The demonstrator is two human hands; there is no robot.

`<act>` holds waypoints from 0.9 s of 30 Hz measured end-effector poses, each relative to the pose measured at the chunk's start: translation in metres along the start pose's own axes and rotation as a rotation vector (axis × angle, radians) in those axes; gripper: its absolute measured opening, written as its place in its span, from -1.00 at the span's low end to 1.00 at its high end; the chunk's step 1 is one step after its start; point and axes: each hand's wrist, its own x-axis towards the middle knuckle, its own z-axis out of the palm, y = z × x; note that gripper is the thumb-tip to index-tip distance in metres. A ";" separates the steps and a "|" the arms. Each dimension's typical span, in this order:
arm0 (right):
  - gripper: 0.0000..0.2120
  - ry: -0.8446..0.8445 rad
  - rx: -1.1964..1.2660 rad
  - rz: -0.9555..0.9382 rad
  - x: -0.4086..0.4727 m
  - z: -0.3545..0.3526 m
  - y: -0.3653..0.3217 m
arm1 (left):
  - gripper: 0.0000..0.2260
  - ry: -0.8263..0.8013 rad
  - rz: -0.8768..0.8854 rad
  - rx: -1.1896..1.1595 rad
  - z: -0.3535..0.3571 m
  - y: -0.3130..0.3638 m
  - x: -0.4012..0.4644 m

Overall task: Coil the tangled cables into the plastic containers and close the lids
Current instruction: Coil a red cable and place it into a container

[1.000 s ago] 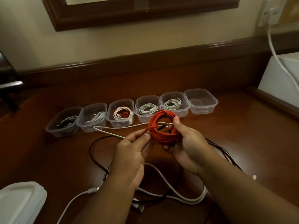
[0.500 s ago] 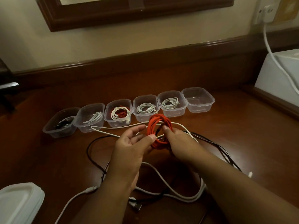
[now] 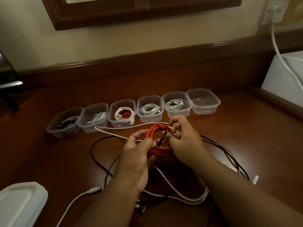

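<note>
A coiled red cable (image 3: pixel 155 133) is held above the wooden desk between both hands. My left hand (image 3: pixel 137 154) grips the coil's near left side with thumb and fingers. My right hand (image 3: pixel 183 138) pinches the cable's dark plug end at the coil's right side. Behind the hands stands a row of clear plastic containers. The rightmost container (image 3: pixel 203 100) holds nothing. Beside it, a container (image 3: pixel 177 104) holds a coiled white cable, and the others hold white, red and dark cables. Loose white cables (image 3: pixel 124 128) and black cables (image 3: pixel 98 153) lie tangled on the desk.
A stack of white lids (image 3: pixel 19 203) sits at the near left corner. A white box (image 3: pixel 285 79) stands at the right, with a white cord (image 3: pixel 278 51) running up to a wall socket. The desk's raised wooden back edge (image 3: pixel 147 63) lies behind the containers.
The red coil has tipped from upright to flatter and dropped lower. My right hand moved from under the coil to its right side and now pinches the plug end.
</note>
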 end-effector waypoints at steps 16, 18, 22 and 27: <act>-0.90 0.006 0.023 -0.043 0.004 0.000 0.005 | -0.92 0.005 0.302 0.771 -0.020 0.002 0.015; -0.90 0.002 -0.007 -0.024 0.004 0.001 0.006 | -0.93 0.048 0.437 0.921 -0.023 0.003 0.014; -0.90 0.021 -0.048 0.012 0.004 0.001 0.007 | -0.82 -0.023 0.465 0.981 -0.025 0.000 0.014; -0.87 -0.020 -0.147 0.041 0.006 0.000 0.008 | -0.78 0.015 0.467 1.110 -0.027 -0.006 0.017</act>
